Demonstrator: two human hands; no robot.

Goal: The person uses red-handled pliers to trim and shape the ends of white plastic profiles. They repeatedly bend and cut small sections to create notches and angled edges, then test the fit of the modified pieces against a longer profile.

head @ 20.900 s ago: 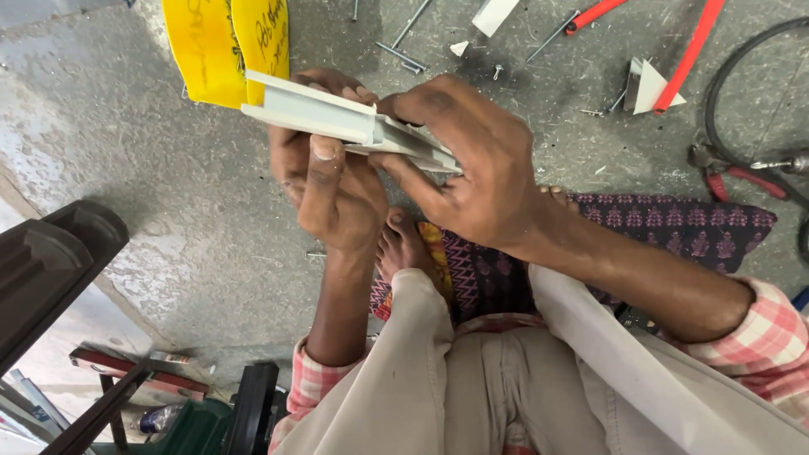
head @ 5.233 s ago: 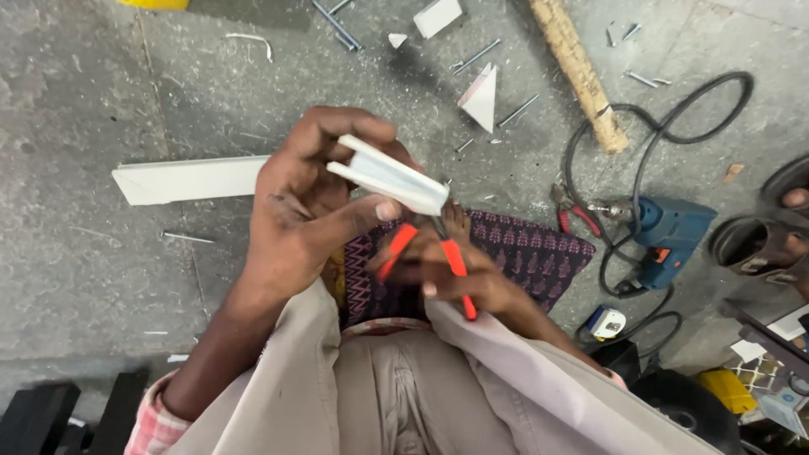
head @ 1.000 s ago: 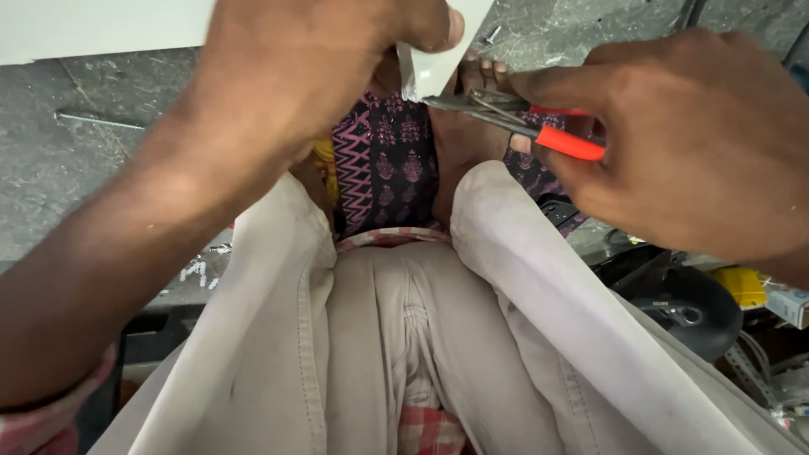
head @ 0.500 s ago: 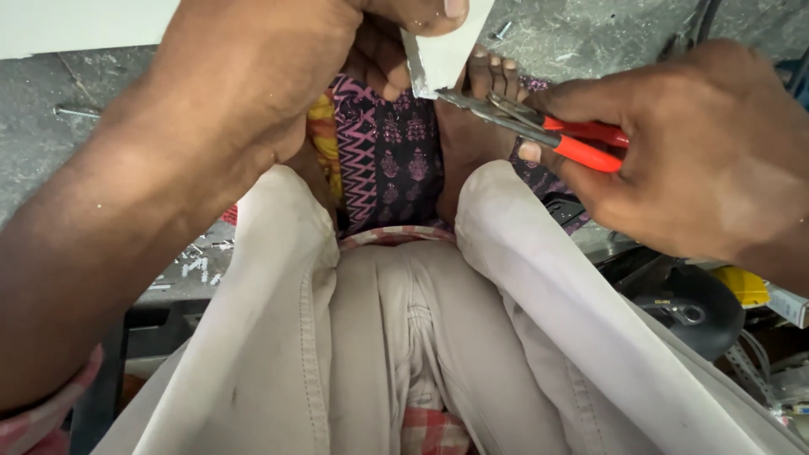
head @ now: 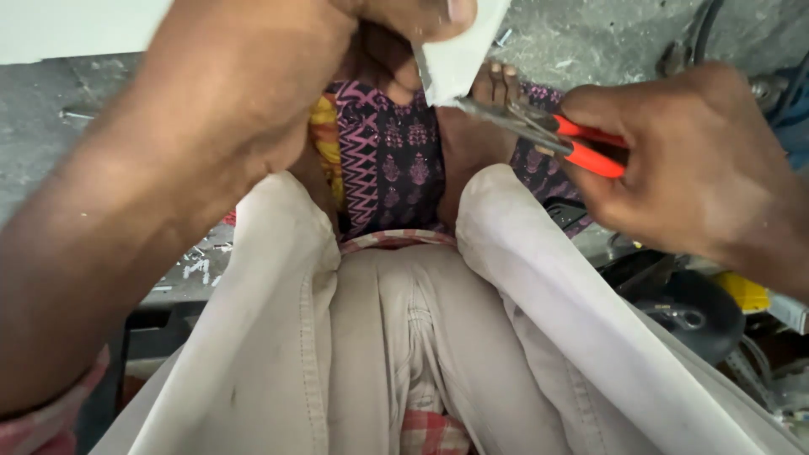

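My left hand (head: 253,93) fills the upper left, gripping a white plastic channel piece (head: 459,50) whose lower end pokes out below my thumb. My right hand (head: 699,168) holds pliers with red-orange handles (head: 581,147). The pliers' metal jaws (head: 497,114) pinch the lower corner of the white piece. Both hands are raised above my lap, close to the camera.
I sit on a purple patterned cloth (head: 392,160) on a grey concrete floor (head: 590,42); my beige trousers (head: 421,337) fill the lower frame, and bare toes (head: 501,80) show behind the piece. A long white strip (head: 67,29) lies at upper left. A dark power tool (head: 691,307) sits right.
Over the last second the pliers moved left and up until the jaws bit the white piece's lower corner. My left hand shifted slightly right with the piece.
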